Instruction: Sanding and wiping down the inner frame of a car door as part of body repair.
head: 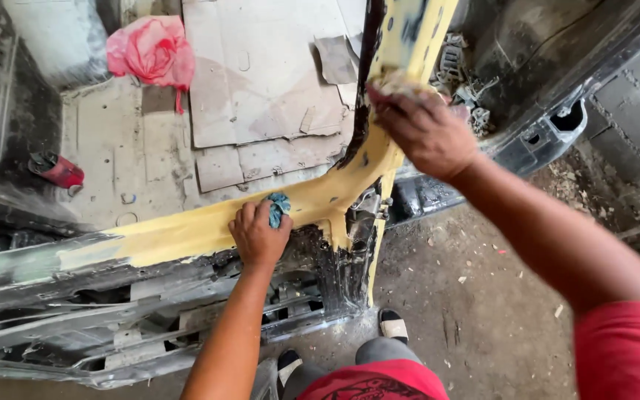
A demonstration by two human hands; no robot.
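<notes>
Head view. Left hand closed around crumpled blue-green rag, pressed onto yellow-filler-coated car body sill. Right hand clenched on tan sanding pad, only its edge visible above fingers, held against yellow-coated upright door pillar. Pillar met sill between both hands. Beyond left hand, inside stripped cabin: flattened brown cardboard sheets, pink plastic bag, red can farther left. Below left hand, bare rusted black metal framework. Person's black shoes on dirt floor beneath right forearm.
</notes>
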